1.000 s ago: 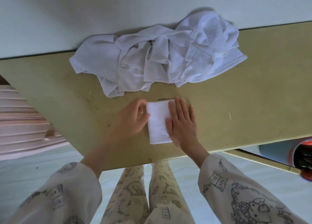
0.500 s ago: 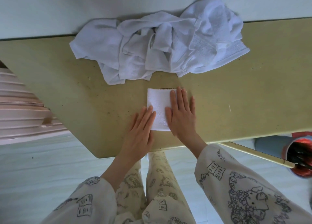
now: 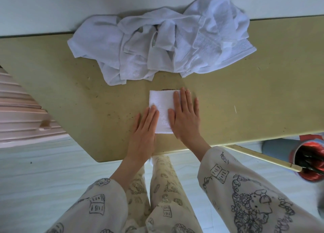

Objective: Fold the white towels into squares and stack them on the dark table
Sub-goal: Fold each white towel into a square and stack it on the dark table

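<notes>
In the head view, the folded towel (image 3: 162,110) lies on the table (image 3: 245,96) between your hands, its long axis from 12 to 6 o'clock. Your left hand (image 3: 145,132) lies flat with straight fingers, pressing its corner at 7 o'clock. Your right hand (image 3: 185,115) presses flat on its edge at 3 o'clock and covers more of it. The unfolded towel pile (image 3: 157,45) waits at 12 o'clock, near but apart.
</notes>
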`<state>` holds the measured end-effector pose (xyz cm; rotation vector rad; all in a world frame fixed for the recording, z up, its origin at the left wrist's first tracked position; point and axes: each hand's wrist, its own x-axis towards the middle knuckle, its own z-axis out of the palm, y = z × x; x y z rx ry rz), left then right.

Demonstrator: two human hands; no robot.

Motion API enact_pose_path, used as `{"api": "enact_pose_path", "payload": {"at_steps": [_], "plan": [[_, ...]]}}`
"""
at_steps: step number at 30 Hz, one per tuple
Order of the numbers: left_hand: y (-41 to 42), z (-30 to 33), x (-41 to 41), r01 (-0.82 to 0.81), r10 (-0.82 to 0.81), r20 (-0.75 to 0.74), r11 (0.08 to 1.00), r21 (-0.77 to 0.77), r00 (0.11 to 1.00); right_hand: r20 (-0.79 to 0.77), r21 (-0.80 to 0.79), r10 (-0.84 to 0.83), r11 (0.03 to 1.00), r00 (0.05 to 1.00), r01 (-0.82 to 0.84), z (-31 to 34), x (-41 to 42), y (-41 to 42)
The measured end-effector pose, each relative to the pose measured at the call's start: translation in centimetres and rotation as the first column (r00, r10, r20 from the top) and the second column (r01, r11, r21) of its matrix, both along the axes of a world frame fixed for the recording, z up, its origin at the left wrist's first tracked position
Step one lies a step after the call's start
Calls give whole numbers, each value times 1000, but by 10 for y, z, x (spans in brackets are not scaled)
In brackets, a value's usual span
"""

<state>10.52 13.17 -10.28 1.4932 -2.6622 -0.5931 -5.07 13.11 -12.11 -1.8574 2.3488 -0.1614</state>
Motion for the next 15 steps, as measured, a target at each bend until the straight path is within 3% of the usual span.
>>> {"api": "enact_pose_path", "payload": {"at_steps": [8,15], "plan": [[-26,13,15,193,-194,-6,974,121,981,-12,-2,29,1000,999,-29,0,-2,2],[-65,-1,-24,235,-223,160,970,-59,962,16,-5,41,999,999,-41,-3,-4,1]]}}
